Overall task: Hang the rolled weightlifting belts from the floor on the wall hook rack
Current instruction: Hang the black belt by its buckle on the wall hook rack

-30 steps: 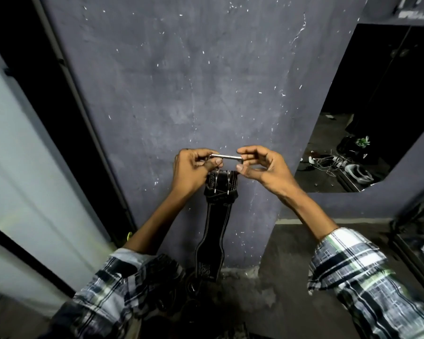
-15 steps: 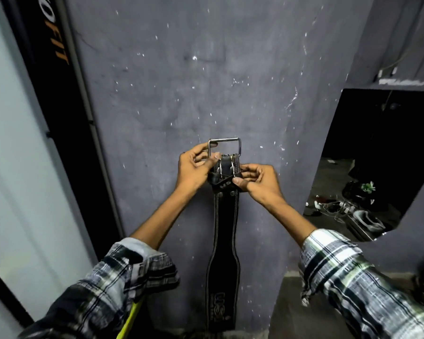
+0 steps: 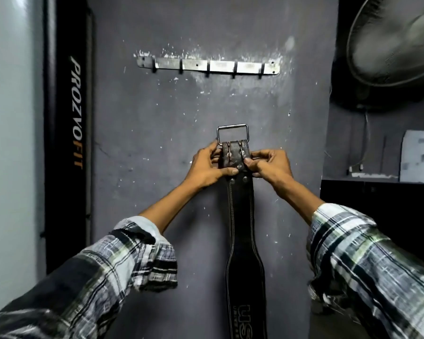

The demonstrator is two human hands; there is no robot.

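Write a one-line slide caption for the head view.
Both hands, left hand and right hand, grip a black belt below its buckle, beneath the wall hook rack.

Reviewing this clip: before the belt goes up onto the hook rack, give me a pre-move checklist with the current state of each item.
1. Belt held by both hands: ok. The left hand and right hand grip it just below the buckle.
2. Buckle free and pointing up: ok, its metal loop stands clear above the fingers.
3. Belt unrolled: ok, it hangs straight down.
4. Hook rack has free hooks: ok, nothing hangs on any hook in view.
5. Buckle at hook height: not ok, it is well below the rack.
6. Hooks fit through the buckle loop: cannot tell.
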